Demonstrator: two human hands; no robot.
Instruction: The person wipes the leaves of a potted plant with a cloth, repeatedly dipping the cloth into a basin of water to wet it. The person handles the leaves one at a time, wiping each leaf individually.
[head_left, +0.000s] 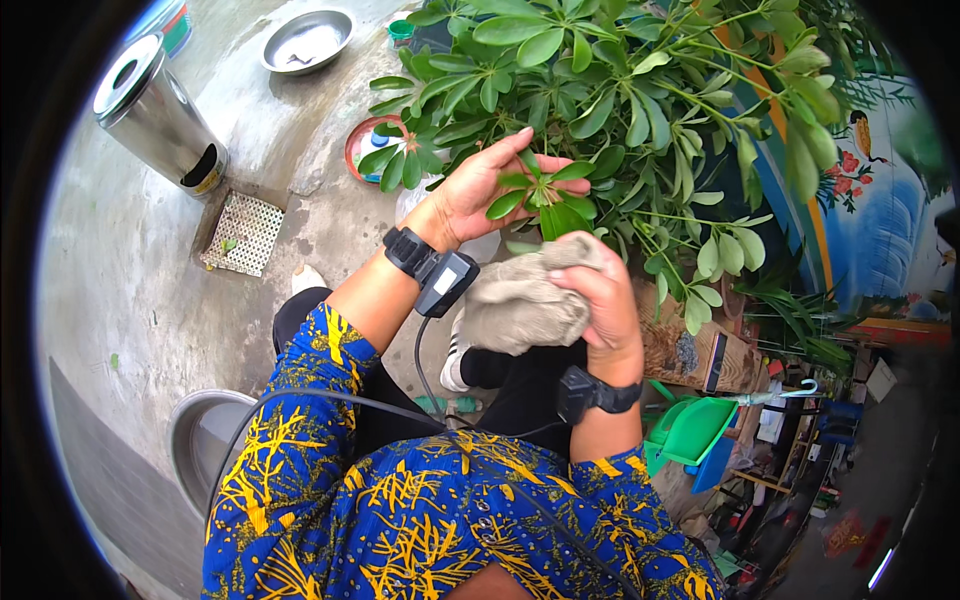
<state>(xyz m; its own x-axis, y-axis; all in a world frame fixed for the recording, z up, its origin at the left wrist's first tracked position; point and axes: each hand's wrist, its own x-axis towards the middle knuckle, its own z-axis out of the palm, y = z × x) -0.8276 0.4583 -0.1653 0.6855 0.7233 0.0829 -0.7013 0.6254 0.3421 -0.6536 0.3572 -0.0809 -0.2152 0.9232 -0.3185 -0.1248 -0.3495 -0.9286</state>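
A leafy potted-type plant, resembling an umbrella plant (592, 112), spreads before me. My left hand (487, 184) is palm up among its foliage, thumb and fingers apart, with a cluster of green leaves (541, 196) lying over the palm and fingers. Bunched in my right hand (611, 292) is a greyish-beige cloth (525, 304), just below that leaf cluster. One leaf beside the cloth is blurred. Whether the cloth touches it, I cannot tell. Each wrist wears a black strapped device, and a black cable runs across my chest.
On the concrete floor stand a metal cylindrical bin (161, 112), a metal basin (307, 41) and a larger basin (210, 442). A perforated drain cover (244, 232) lies near my foot. At right are a green dustpan (697, 431), a wooden board (675, 337) and a painted wall (870, 217).
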